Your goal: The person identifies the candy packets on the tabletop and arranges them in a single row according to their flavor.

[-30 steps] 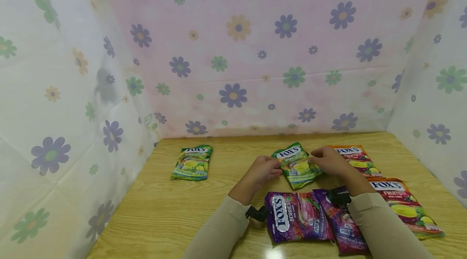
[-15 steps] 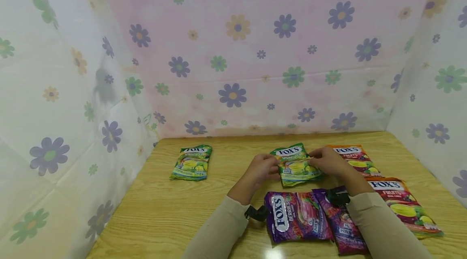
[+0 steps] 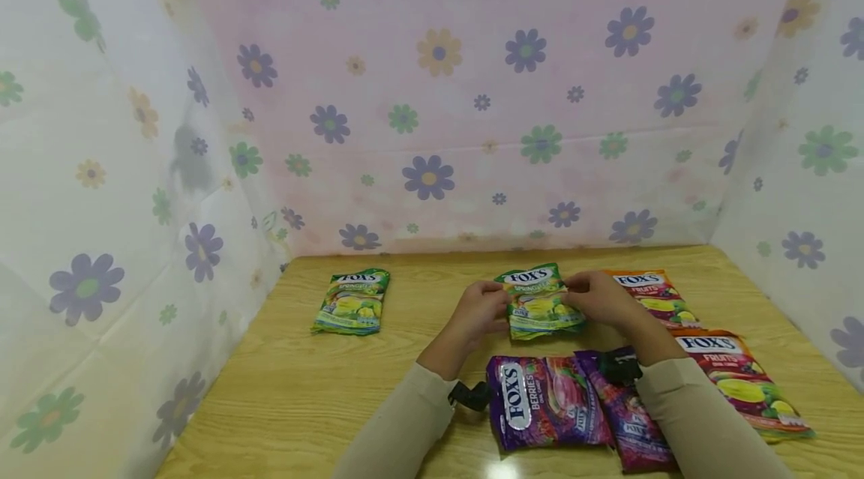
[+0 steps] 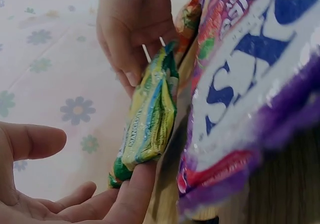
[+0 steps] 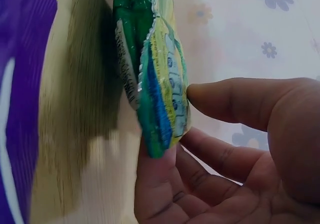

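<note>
Right grip [image 3: 603, 300] pinches green packet [image 3: 533, 308] | left grip [image 3: 475, 315] spread, touching its left edge | tabletop [image 3: 304, 389] room leftward

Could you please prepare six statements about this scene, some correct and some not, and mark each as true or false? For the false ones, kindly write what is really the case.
1. The right hand pinches a green bag. True.
2. The left thumb touches that bag. False: the left hand has its thumb apart from the bag; only its fingers touch it.
3. Another green bag lies toward the left of the table. True.
4. The purple bags lie beyond the green ones, farther from the person. False: they lie nearer.
5. Two red and orange bags lie toward the right. True.
6. The person's sleeves are black. False: they are beige.
</note>
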Demonstrator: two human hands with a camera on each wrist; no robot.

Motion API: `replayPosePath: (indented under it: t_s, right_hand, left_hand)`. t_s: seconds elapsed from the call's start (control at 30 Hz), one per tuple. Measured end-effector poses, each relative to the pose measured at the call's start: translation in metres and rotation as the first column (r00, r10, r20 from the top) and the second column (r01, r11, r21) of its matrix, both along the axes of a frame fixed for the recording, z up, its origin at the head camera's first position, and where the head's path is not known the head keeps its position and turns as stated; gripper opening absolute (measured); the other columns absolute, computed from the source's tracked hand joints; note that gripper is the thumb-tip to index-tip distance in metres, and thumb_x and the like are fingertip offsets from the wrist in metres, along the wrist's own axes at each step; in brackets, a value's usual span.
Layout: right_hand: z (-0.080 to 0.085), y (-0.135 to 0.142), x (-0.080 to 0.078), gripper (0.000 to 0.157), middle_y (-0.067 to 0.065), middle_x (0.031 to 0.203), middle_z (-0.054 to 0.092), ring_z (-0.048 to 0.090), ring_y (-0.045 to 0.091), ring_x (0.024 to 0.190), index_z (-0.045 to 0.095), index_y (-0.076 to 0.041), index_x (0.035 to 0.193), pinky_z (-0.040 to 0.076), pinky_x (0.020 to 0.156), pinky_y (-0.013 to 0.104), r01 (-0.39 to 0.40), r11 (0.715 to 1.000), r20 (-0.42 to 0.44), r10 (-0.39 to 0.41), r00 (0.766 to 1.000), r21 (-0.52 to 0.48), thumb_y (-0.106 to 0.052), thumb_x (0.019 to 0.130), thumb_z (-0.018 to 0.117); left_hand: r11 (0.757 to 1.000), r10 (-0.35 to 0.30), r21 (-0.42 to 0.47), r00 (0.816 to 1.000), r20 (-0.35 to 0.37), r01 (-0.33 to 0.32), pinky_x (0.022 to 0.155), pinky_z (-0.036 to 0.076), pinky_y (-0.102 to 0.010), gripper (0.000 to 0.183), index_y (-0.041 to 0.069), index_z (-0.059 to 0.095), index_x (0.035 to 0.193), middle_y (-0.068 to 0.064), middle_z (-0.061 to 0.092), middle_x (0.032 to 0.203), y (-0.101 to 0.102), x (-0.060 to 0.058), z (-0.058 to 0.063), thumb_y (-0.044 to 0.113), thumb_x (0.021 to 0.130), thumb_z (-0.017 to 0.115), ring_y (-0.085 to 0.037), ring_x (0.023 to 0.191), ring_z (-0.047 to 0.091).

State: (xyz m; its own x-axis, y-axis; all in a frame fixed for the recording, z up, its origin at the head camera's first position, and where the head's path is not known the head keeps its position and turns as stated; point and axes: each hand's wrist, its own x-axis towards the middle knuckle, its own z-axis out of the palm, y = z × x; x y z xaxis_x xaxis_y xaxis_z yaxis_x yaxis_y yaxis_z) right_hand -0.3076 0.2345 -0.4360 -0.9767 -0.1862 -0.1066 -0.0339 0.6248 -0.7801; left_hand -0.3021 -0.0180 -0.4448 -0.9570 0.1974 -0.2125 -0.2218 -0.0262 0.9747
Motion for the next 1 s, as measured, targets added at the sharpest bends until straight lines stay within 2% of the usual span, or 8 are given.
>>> replayPosePath:
  t_s: [0.2,0.3,0.43,0.73,1.0]
  right_hand:
    - [0.003,-0.007,0.002,0.052,0.027,0.135,0.061,0.066,0.027,0.102,0.054,0.004,0.145,0.060,0.076,0.034,0.030,0.998,-0.008,-0.030,1.000,-0.057,-0.026,0.104,0.064]
    - [0.005,-0.012,0.003,0.051,0.027,0.132,0.062,0.066,0.025,0.098,0.055,0.004,0.144,0.060,0.075,0.034,0.036,0.996,-0.022,-0.038,0.999,-0.079,-0.025,0.103,0.065]
    - [0.009,-0.018,0.004,0.050,0.027,0.133,0.062,0.068,0.026,0.100,0.057,0.004,0.142,0.062,0.078,0.036,0.050,0.993,-0.033,-0.054,0.998,-0.107,-0.025,0.102,0.066]
    - [0.007,-0.032,-0.001,0.050,0.026,0.134,0.063,0.069,0.029,0.105,0.057,0.002,0.142,0.064,0.082,0.040,0.067,0.989,-0.037,-0.072,0.997,-0.134,-0.024,0.101,0.068]
    - [0.012,-0.045,-0.002,0.051,0.024,0.134,0.063,0.070,0.028,0.105,0.057,0.001,0.143,0.064,0.084,0.040,0.053,0.986,-0.034,-0.059,0.998,-0.156,-0.025,0.100,0.069]
  left_hand:
    - [0.999,-0.032,-0.030,0.997,-0.076,0.030,0.084,0.064,-0.040,0.049,-0.002,0.054,0.139,-0.019,0.060,0.136,-0.006,-0.003,-0.002,0.006,0.093,0.070,-0.026,0.104,0.070]
    - [0.996,-0.047,-0.086,0.991,-0.126,0.036,0.083,0.064,-0.038,0.051,0.000,0.058,0.138,-0.019,0.059,0.140,-0.011,-0.005,-0.002,0.001,0.090,0.074,-0.025,0.100,0.071]
    - [0.991,-0.056,-0.129,0.986,-0.157,0.036,0.084,0.064,-0.036,0.054,0.004,0.060,0.139,-0.016,0.057,0.144,-0.018,-0.007,0.000,-0.002,0.088,0.076,-0.023,0.105,0.070]
    - [0.988,-0.063,-0.147,0.983,-0.174,0.038,0.085,0.064,-0.036,0.051,0.005,0.063,0.137,-0.015,0.061,0.142,-0.035,-0.012,0.002,-0.002,0.088,0.076,-0.027,0.114,0.069]
    - [0.987,-0.058,-0.158,0.981,-0.188,0.028,0.086,0.063,-0.036,0.050,0.006,0.064,0.137,-0.014,0.062,0.142,-0.052,-0.014,0.004,-0.001,0.089,0.076,-0.026,0.111,0.070]
